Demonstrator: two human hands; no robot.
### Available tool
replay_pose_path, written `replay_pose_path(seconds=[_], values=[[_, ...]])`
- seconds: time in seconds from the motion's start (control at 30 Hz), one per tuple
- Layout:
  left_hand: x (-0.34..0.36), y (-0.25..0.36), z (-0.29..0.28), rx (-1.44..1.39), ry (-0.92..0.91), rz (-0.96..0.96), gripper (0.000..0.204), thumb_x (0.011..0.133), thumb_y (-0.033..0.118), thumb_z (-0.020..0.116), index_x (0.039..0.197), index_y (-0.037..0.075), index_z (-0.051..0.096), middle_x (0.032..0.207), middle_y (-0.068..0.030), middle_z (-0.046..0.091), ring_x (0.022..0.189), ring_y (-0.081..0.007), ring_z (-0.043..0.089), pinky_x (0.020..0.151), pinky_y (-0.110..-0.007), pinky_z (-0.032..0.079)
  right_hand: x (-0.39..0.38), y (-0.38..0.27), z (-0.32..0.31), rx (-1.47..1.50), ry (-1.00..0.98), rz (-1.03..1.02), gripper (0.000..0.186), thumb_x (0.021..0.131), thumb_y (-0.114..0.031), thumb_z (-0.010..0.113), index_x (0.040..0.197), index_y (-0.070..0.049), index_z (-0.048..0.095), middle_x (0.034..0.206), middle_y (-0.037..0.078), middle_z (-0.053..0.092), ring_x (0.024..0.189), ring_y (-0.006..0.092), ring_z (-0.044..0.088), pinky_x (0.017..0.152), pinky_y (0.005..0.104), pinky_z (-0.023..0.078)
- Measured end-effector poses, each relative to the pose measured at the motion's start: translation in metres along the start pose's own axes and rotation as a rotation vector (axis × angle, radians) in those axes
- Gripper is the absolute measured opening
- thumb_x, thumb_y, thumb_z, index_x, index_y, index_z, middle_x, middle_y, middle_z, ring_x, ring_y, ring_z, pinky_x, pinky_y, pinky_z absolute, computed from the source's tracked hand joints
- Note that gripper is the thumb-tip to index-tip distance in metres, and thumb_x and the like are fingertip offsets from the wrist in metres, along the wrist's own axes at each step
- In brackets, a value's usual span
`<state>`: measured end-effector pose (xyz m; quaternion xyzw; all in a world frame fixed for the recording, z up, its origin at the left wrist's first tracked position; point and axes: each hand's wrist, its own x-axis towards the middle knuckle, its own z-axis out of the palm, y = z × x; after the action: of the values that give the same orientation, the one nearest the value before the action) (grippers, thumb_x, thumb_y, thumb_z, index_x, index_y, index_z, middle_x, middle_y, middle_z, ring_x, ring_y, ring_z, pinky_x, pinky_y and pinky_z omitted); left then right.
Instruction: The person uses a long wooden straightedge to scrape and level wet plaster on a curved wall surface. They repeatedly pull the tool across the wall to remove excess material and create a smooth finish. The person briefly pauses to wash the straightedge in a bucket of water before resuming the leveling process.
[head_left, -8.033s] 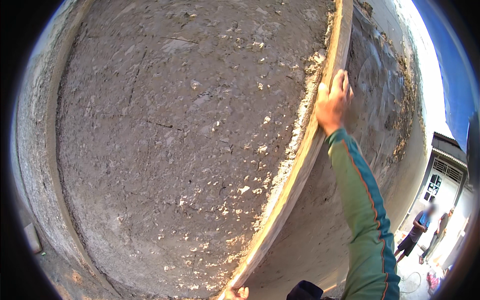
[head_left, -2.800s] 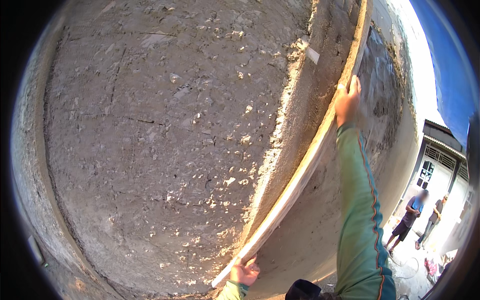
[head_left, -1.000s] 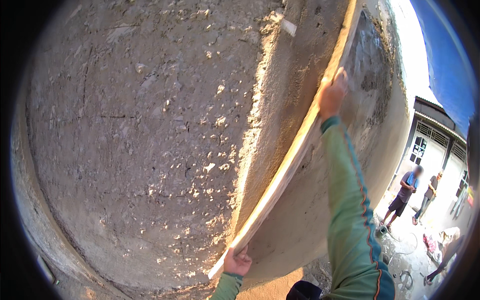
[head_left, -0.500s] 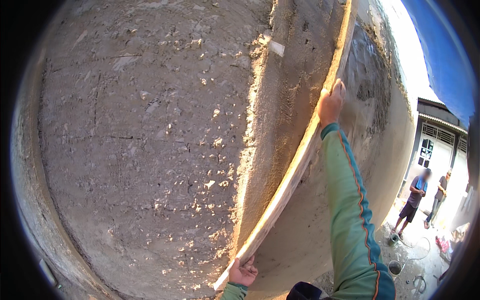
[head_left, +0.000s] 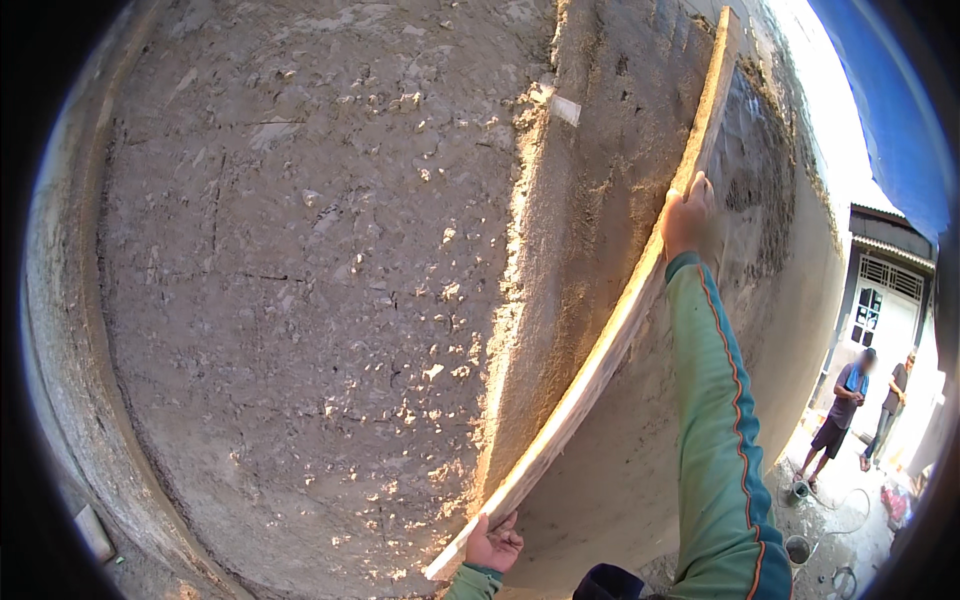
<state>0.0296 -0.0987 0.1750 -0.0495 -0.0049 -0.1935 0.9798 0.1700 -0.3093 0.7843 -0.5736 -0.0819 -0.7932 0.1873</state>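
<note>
A long, narrow wooden board (head_left: 590, 388) slants across a plastered wall (head_left: 330, 300), its upper end leaning right. My right hand (head_left: 690, 215) grips it in the upper part, fingers wrapped over its edge. Close to the lower end, my left hand (head_left: 494, 546) holds the board from beneath, thumb against its side and fingers curled. A raised band of sunlit plaster (head_left: 515, 350) runs up the wall just left of the board. Near that band's upper part, a small pale flat piece (head_left: 566, 109) sticks out.
Left of the band the wall is rough and lumpy; right of the board it looks smoother. A ridge (head_left: 100, 330) borders the far left. At the far right stand two people (head_left: 842, 405) on pale ground, with a bucket (head_left: 797, 548), a hose and a white door (head_left: 880, 315) nearby.
The view has shifted a little, so the wall sits slightly further right and lower. My right hand and the board's upper part have moved slightly right; both hands keep their hold.
</note>
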Motion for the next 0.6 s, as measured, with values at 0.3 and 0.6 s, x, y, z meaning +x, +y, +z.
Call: replay_pose_path(seconds=[0.3, 0.6], values=[[-0.026, 0.017, -0.09, 0.004, 0.061, 0.012, 0.053, 0.096, 0.051, 0.048, 0.127, 0.008, 0.054, 0.113, -0.0146, 0.066, 0.061, -0.016, 0.049, 0.066, -0.037, 0.044, -0.14, -0.046, -0.063, -0.003, -0.091, -0.038, 0.062, 0.086, -0.004, 0.046, 0.144, 0.008, 0.029, 0.144, 0.03, 0.035, 0.137, 0.0429, 0.031, 0.116, 0.0456, 0.024], [0.008, -0.023, -0.018, 0.112, 0.115, 0.117, 0.052, 0.095, 0.049, 0.051, 0.127, 0.008, 0.054, 0.113, -0.0151, 0.065, 0.066, -0.0168, 0.051, 0.069, -0.037, 0.044, -0.024, 0.021, -0.023, 0.057, -0.024, -0.034, 0.061, 0.086, -0.009, 0.051, 0.142, 0.007, 0.035, 0.143, 0.028, 0.04, 0.135, 0.04, 0.036, 0.114, 0.0433, 0.027]])
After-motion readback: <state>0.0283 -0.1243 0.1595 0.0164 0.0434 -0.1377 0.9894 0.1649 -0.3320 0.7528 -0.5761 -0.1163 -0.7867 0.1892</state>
